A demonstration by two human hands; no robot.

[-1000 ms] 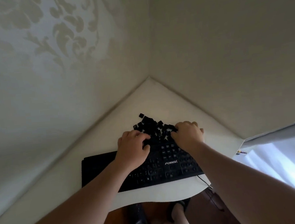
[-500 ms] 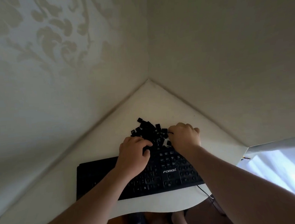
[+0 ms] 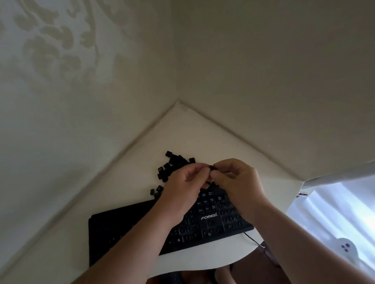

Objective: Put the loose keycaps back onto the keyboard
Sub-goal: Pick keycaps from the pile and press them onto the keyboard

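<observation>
Both hands (image 3: 212,180) have lifted, seemingly pinching one small black keycap (image 3: 211,167).

Black keyboard (image 3: 130,231) with white lettering. Black loose keycaps (image 3: 172,165) on a cream-white bench (image 3: 192,130). Pale beige damask scrollwork on the left wall (image 3: 46,41); plain cream on the right wall (image 3: 276,56). White curtain (image 3: 345,219), brightly lit. Dark brown floor (image 3: 249,278).

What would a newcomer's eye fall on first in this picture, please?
Probably the two hands meeting at the centre, the left hand and right hand pinching a small black keycap between them. Below them lies the black keyboard on the white corner desk, with a pile of loose keycaps behind it.
</observation>
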